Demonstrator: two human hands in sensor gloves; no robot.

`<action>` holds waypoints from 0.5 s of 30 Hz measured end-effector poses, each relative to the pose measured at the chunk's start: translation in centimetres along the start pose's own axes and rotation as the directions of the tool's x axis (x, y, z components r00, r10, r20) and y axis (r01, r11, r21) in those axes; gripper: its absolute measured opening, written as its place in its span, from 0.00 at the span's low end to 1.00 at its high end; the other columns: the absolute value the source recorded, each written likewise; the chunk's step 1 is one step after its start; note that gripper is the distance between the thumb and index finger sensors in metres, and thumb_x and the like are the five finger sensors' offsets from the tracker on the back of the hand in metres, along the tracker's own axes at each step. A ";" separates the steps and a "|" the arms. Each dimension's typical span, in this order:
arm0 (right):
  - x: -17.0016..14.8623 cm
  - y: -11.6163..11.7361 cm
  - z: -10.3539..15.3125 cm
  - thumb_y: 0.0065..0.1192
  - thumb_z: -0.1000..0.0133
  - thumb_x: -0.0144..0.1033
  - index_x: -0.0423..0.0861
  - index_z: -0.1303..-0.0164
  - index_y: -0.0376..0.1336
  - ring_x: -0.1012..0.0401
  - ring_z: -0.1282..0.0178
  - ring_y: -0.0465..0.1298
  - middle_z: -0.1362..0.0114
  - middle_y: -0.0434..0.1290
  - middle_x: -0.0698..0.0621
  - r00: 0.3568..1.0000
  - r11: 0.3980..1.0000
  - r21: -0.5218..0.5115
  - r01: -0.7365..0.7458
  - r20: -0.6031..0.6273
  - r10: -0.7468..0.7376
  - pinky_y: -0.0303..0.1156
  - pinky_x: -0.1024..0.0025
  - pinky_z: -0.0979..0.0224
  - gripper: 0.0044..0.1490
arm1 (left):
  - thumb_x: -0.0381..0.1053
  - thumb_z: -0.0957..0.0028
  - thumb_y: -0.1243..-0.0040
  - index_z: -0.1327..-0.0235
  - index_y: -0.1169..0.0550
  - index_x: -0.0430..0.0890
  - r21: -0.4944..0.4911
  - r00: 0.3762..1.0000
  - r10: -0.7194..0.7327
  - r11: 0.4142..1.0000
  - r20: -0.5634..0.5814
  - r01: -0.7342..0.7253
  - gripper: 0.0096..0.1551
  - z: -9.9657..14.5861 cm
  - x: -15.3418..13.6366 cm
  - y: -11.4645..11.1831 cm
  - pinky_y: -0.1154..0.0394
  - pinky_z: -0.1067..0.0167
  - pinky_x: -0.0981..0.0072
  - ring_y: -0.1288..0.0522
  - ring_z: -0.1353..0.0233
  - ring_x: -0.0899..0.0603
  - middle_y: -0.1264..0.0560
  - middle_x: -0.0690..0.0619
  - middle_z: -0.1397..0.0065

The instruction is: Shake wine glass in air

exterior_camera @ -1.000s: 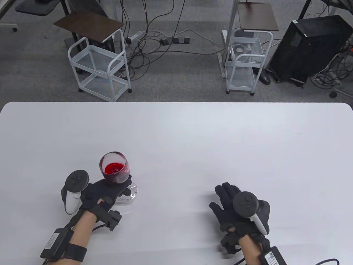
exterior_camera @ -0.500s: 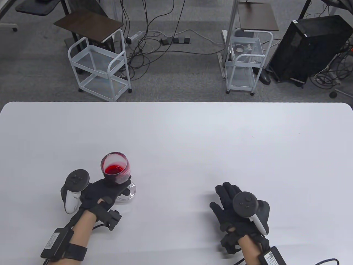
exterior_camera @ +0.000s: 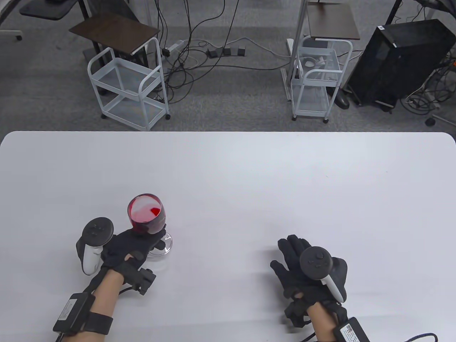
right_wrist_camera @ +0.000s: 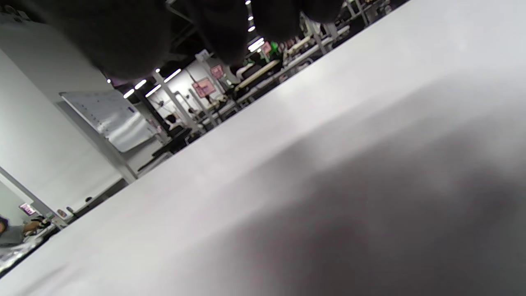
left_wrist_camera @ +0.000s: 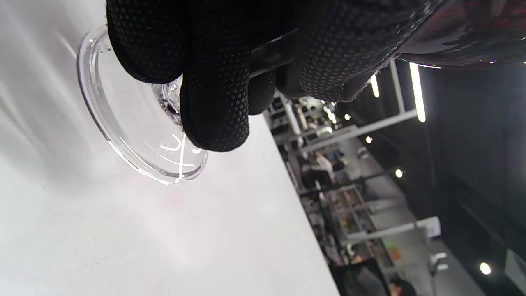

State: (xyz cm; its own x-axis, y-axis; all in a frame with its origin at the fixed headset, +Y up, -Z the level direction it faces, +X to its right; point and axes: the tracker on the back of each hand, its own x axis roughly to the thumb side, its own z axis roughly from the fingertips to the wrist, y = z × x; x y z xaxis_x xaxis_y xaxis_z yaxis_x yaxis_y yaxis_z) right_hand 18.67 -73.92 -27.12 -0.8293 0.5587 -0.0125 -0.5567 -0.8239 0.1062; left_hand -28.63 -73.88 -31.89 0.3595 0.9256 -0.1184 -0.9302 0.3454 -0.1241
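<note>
A wine glass point(exterior_camera: 146, 213) with red liquid is at the table's front left. My left hand point(exterior_camera: 140, 238) grips its stem under the bowl. The liquid has sloshed up one side of the bowl. In the left wrist view my fingers point(left_wrist_camera: 215, 94) wrap the stem, and the clear round foot point(left_wrist_camera: 135, 135) is tilted just above the white table point(left_wrist_camera: 123, 230). My right hand point(exterior_camera: 295, 256) lies flat and palm down on the table at the front right, holding nothing. The right wrist view shows only the table top point(right_wrist_camera: 328, 164) and blurred fingertips point(right_wrist_camera: 123, 37).
The white table point(exterior_camera: 249, 171) fills the lower half of the table view. Beyond its far edge stand two white wire carts point(exterior_camera: 128, 85) point(exterior_camera: 315, 78), a black computer case point(exterior_camera: 399, 60) and floor cables.
My left hand with the glass has shifted slightly left and away, and the red liquid has swung up the bowl's wall. My right hand has not moved.
</note>
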 end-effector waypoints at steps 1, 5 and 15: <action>0.0 0.0 0.0 0.59 0.51 0.59 0.54 0.24 0.54 0.46 0.14 0.45 0.13 0.49 0.51 1.000 1.000 -0.002 -0.001 0.003 0.001 0.42 0.37 0.19 0.45 | 0.54 0.50 0.23 0.41 0.14 0.51 -0.009 1.000 0.012 1.000 0.005 -0.012 0.24 0.1 0.0 -0.2 0.15 0.43 0.51 0.04 0.51 0.47 0.25 0.36 0.19; 0.0 0.0 -0.1 0.60 0.51 0.59 0.54 0.25 0.54 0.46 0.14 0.45 0.13 0.49 0.51 1.000 1.000 -0.001 0.003 -0.002 -0.003 0.42 0.37 0.19 0.45 | 0.55 0.50 0.23 0.41 0.15 0.52 0.021 0.999 -0.045 0.999 -0.004 0.045 0.24 -0.2 0.0 0.3 0.15 0.43 0.52 0.04 0.51 0.47 0.25 0.37 0.18; 0.2 -0.1 0.1 0.60 0.51 0.59 0.54 0.25 0.54 0.46 0.14 0.45 0.13 0.49 0.51 1.000 1.000 -0.008 0.000 0.009 0.000 0.42 0.37 0.19 0.45 | 0.54 0.50 0.22 0.41 0.14 0.51 -0.032 1.000 -0.015 0.999 0.017 0.016 0.24 0.1 0.2 -0.1 0.15 0.43 0.51 0.05 0.50 0.46 0.25 0.36 0.18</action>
State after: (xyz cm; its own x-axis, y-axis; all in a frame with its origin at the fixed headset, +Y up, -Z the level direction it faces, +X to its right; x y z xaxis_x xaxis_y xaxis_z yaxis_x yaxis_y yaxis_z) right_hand 18.58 -73.71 -27.02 -0.8290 0.5593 -0.0037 -0.5569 -0.8248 0.0982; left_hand -28.47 -73.70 -31.78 0.3724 0.9227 -0.0996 -0.9216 0.3550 -0.1572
